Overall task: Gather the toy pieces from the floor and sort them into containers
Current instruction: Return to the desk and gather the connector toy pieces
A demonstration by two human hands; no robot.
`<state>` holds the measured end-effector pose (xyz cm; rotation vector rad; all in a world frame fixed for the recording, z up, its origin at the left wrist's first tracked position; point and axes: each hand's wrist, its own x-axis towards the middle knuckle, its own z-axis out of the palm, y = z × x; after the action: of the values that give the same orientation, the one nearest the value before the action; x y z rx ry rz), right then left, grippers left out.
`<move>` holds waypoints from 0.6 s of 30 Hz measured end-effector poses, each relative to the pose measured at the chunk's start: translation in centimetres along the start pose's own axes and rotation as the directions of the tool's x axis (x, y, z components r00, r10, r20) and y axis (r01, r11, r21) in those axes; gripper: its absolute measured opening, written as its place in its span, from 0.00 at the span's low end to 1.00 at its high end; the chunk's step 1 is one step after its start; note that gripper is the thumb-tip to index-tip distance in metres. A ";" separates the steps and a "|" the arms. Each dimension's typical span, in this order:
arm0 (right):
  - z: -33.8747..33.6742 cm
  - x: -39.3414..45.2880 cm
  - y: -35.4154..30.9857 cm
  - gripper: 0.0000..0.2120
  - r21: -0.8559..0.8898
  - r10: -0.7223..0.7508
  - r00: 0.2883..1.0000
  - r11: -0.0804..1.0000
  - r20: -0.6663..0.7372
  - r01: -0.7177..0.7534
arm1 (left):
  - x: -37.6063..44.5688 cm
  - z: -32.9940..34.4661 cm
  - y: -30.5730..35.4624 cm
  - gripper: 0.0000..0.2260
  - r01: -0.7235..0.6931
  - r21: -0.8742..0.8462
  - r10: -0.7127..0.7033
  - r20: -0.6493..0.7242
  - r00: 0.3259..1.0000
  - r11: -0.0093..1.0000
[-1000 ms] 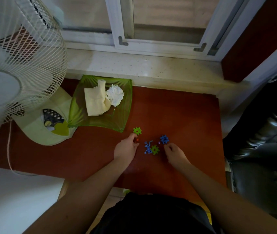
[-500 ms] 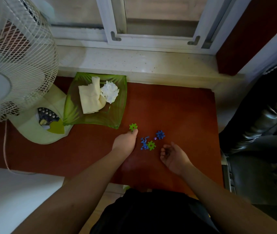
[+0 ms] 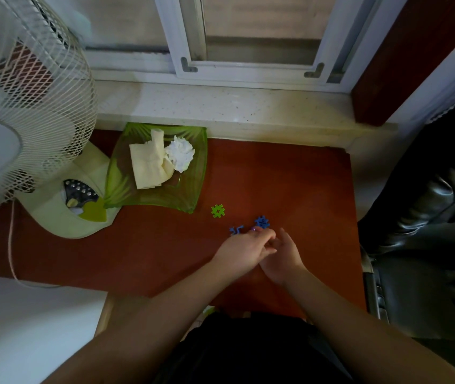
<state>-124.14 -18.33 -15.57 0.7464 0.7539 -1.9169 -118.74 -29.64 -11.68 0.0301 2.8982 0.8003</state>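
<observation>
On the red-brown floor lie a green toy piece (image 3: 217, 211), a blue toy piece (image 3: 261, 221) and a second, thinner blue piece (image 3: 236, 230). My left hand (image 3: 244, 252) and my right hand (image 3: 284, 256) meet just below them. The left fingers lie over the cupped right palm. A tiny purple bit (image 3: 254, 230) shows at the left fingertips. What lies between the two hands is hidden. A green glass dish (image 3: 193, 195) holding folded tissue (image 3: 148, 164) and a crumpled white tissue (image 3: 180, 153) stands to the upper left of the pieces.
A white standing fan (image 3: 21, 106) with a pale green base (image 3: 62, 217) and its cord (image 3: 12, 259) fills the left. A stone window sill (image 3: 234, 109) runs along the back. A black leather seat (image 3: 428, 231) bounds the right side.
My left hand left the green piece and swung right onto my right palm. My right hand stayed cupped near the blue pieces. The second green piece beside the blue ones is no longer visible.
</observation>
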 end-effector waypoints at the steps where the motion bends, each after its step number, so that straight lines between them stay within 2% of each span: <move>1: 0.2 0.0 0.0 0.26 0.015 -0.014 1.000 1.000 -0.023 0.014 | 0.0 0.0 0.0 0.13 0.034 -0.020 -0.034 -0.012 0.999 0.999; 4: 0.6 0.3 -0.2 0.19 0.069 -0.047 0.988 0.996 -0.146 0.058 | -0.5 -0.7 -0.8 0.09 0.106 -0.133 -0.128 -0.175 0.976 0.985; 6: 0.5 0.5 -0.6 0.17 0.020 -0.041 0.982 0.999 -0.185 0.046 | -1.0 -1.0 -2.0 0.07 0.158 -0.174 -0.201 -0.266 0.943 0.972; 8: 0.4 0.5 -1.2 0.18 -0.128 -0.058 0.973 0.991 -0.223 0.030 | -1.5 -1.0 -3.2 0.06 0.245 -0.231 -0.308 -0.296 0.904 0.941; 9: 0.3 0.4 -1.5 0.18 -0.266 -0.113 0.960 0.963 -0.256 0.042 | -1.8 -0.7 -3.8 0.07 0.291 -0.253 -0.358 -0.284 0.889 0.923; 10: 0.3 0.4 -1.8 0.19 -0.465 -0.210 0.939 0.883 -0.274 0.062 | -1.9 -0.3 -4.2 0.07 0.333 -0.258 -0.397 -0.260 0.880 0.907; 11: 0.2 0.3 -2.1 0.19 -0.695 -0.325 0.916 0.715 -0.235 0.075 | -2.1 0.1 -4.6 0.08 0.370 -0.245 -0.423 -0.223 0.878 0.896; 12: 0.2 0.3 -2.5 0.19 -0.887 -0.420 0.897 0.455 -0.137 0.077 | -2.2 0.5 -4.9 0.09 0.398 -0.223 -0.438 -0.175 0.882 0.890; 13: 0.1 0.3 -2.7 0.18 -0.983 -0.462 0.887 0.159 0.004 0.087 | -2.3 1.0 -5.0 0.13 0.416 -0.202 -0.444 -0.122 0.888 0.887; 14: 0.1 0.4 -2.8 0.15 -0.990 -0.450 0.883 -0.081 0.137 0.113 | -2.3 1.4 -5.1 0.16 0.428 -0.186 -0.446 -0.068 0.892 0.885; 15: 0.1 0.5 -2.9 0.10 -0.964 -0.409 0.884 -0.221 0.226 0.144 | -2.4 1.7 -5.2 0.20 0.441 -0.169 -0.450 -0.017 0.893 0.881; 16: 0.2 0.6 -2.9 0.07 -0.936 -0.363 0.889 -0.311 0.278 0.165 | -2.3 2.0 -5.3 0.23 0.457 -0.147 -0.458 0.027 0.889 0.877; 18: 0.3 0.9 -2.8 0.12 -0.876 -0.289 0.896 -0.445 0.336 0.185 | -2.3 2.4 -5.4 0.26 0.480 -0.099 -0.476 0.070 0.877 0.871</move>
<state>-127.03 -17.92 -15.51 -0.6888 2.3347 -0.6673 -116.04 -33.13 -16.20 -0.6490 2.6285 0.8454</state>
